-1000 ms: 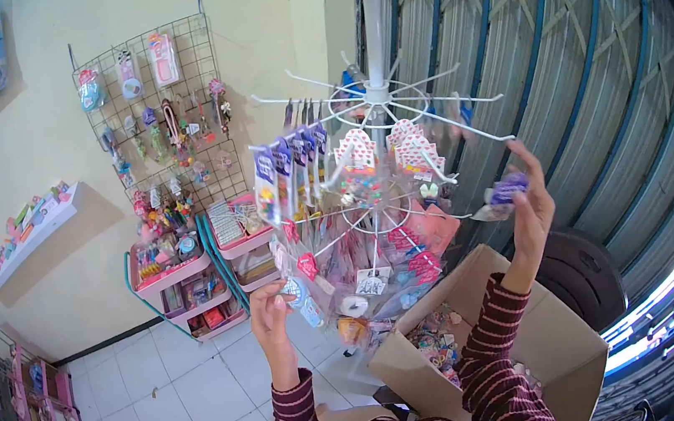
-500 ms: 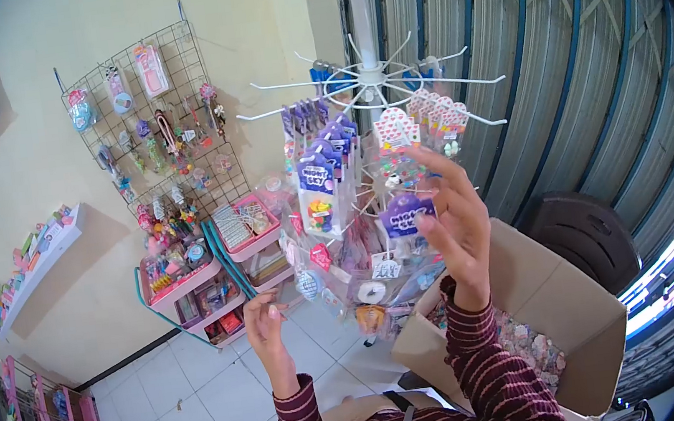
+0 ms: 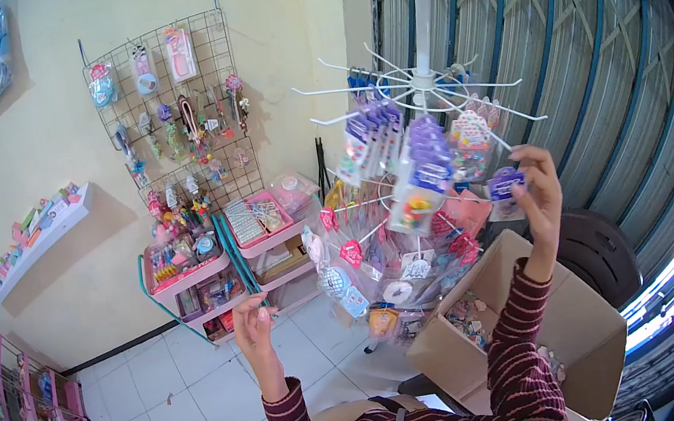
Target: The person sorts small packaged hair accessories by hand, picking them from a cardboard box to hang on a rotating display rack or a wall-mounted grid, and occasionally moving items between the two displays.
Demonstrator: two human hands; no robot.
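**pegboard_pat:** That purple carded packet in the right hand looks feather-light to me. It's a thin backing card with some little trinket in a plastic sleeve, so it's stiff along the card but easy to crease, and the sleeve is probably a bit slick. It's held up high, just beside the outer tips of the white spinner rack, right of the packets already hanging there.

**hookline:** Agreed. The grip on it is a pinch, fingertips closed on the card's right side with the palm clear. I'd say the top of the card, near the hang hole, is the sensible spot to hold, since squeezing the middle could crush whatever's inside.

**pegboard_pat:** And the left hand?

**hookline:** It's lower down, fingers drawn together, close to the bagged bits dangling off the rack's bottom tier. I can't tell if it's holding anything. An open cardboard box of more stock sits below the right arm, with a wire grid panel of accessories on the wall behind.
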